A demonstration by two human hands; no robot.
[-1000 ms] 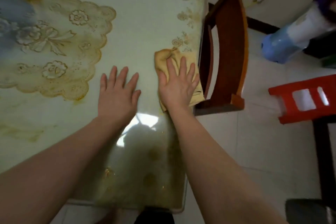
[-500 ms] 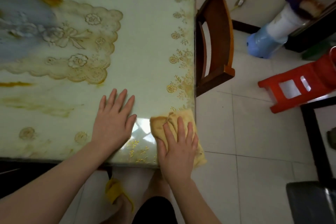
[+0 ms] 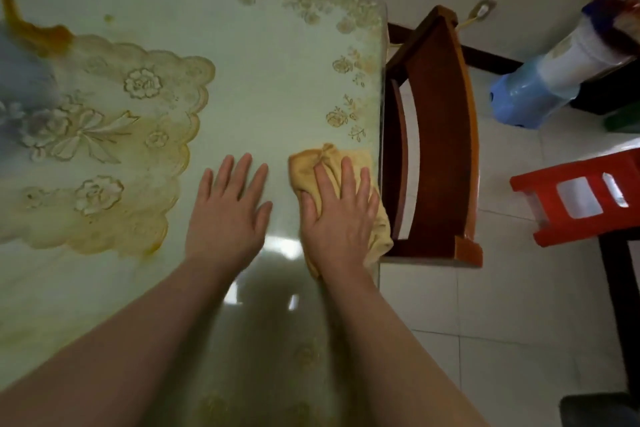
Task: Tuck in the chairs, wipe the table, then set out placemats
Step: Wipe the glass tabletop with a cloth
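The glass-topped table (image 3: 270, 80) has a pale green cover with gold lace flower patterns under it. A yellow cloth (image 3: 308, 163) lies near the table's right edge. My right hand (image 3: 341, 218) presses flat on the cloth with straight fingers. My left hand (image 3: 227, 215) rests flat on the glass just left of it, fingers spread. A brown wooden chair (image 3: 440, 135) stands tucked against the table's right side, its back beside the cloth.
A red plastic stool (image 3: 581, 194) stands on the white tiled floor to the right. A blue and white water dispenser (image 3: 540, 87) is at the far right by a dark furniture piece. A dark object (image 3: 599, 409) sits at the bottom right corner.
My right hand has pushed the cloth away from the near table edge, forward along the right side to beside the chair. My left hand moved forward with it, staying flat.
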